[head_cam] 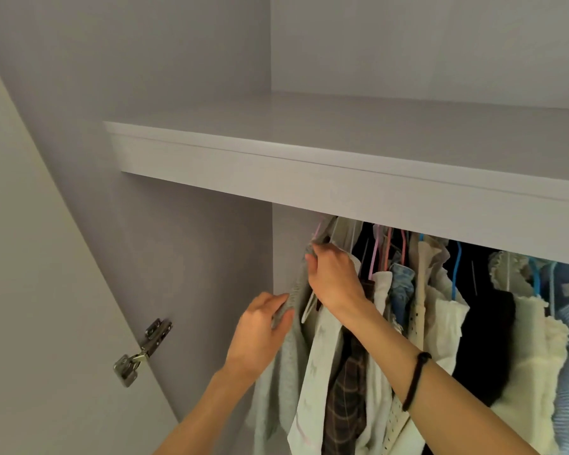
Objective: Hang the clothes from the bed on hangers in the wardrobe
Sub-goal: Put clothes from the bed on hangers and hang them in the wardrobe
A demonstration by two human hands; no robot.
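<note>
The wardrobe [191,257] shelf [309,172] is hiding the rail, so the hanger hooks are getting cut off. Clothes are hanging packed along it. Left hand [260,333] is pinching the grey garment [293,349] at the far left end, right hand [334,277] is gripping its collar by the pink hanger [317,229].

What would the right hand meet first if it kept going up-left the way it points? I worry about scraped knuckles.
Likely the pink hanger hook just above the right hand, then the shelf underside. Depth is unclear, so this is a guess.
</note>
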